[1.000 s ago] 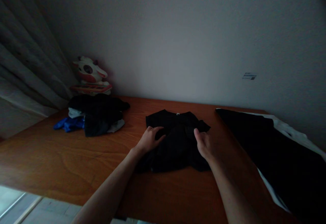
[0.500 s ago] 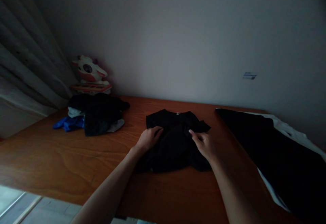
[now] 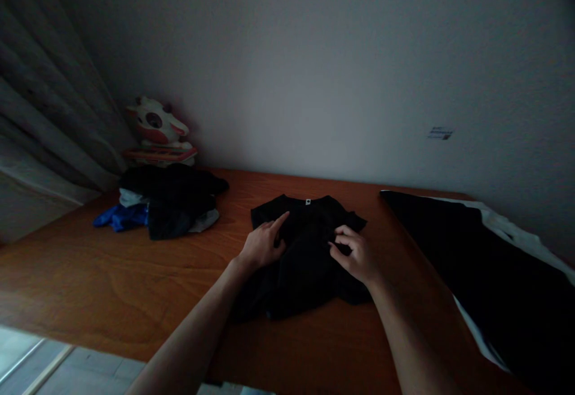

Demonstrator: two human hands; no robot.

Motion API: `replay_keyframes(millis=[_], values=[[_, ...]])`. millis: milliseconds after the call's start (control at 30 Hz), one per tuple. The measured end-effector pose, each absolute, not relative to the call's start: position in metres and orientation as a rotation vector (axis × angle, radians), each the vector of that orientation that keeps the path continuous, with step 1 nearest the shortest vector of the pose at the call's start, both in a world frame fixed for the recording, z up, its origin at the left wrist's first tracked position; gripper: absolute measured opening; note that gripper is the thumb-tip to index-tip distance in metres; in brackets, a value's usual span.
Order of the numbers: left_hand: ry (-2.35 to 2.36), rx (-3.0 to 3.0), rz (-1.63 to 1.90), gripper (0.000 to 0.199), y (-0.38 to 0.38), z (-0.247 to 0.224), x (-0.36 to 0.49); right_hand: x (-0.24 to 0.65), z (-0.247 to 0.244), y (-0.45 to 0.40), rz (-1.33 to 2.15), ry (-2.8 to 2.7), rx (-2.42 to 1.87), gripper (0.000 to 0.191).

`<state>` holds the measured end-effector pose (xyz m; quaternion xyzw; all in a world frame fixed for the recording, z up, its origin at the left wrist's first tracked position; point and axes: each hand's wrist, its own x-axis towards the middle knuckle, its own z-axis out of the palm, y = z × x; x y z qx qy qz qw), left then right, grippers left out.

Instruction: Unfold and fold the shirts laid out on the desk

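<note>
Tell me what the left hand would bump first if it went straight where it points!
Probably the black shirt: the left hand points across its upper part, roughly toward the small white tag. How high the fingertip is above the cloth is unclear.

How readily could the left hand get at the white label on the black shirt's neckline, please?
Probably readily, yes: the left hand is at the black shirt, index finger extended roughly toward the white label, and nothing covers that label.
</note>
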<state>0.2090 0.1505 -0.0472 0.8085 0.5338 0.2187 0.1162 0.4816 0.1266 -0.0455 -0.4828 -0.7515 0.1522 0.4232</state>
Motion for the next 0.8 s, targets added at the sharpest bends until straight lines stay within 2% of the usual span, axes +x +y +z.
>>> replay_keyframes(millis=[133,267,367,467,533,667,800], values=[[1.267,2.525,0.770,0.101,0.155,-0.054,0.208,0.483,-0.047,0.127,0.416,-1.912,-1.156,0.025],[1.174,2.433,0.681,0.102,0.162,-0.062,0.207,0.483,-0.045,0.127,0.524,-1.922,-1.134,0.025],[1.220,2.428,0.728,0.086,0.165,-0.063,0.208,0.481,-0.042,0.126,0.522,-1.919,-1.146,0.027],[1.260,2.424,0.770,0.046,0.166,-0.064,0.209,0.479,-0.040,0.125,0.474,-1.915,-1.183,0.029],[1.267,2.362,0.838,0.029,0.167,-0.065,0.210,0.479,-0.041,0.125,0.433,-1.863,-1.234,0.030],[1.305,2.068,1.169,0.023,0.172,-0.067,0.210,0.484,-0.048,0.129,0.356,-1.617,-1.364,0.032],[1.331,1.527,1.587,0.025,0.187,-0.063,0.196,0.498,-0.053,0.137,0.195,-1.214,-1.419,0.035]])
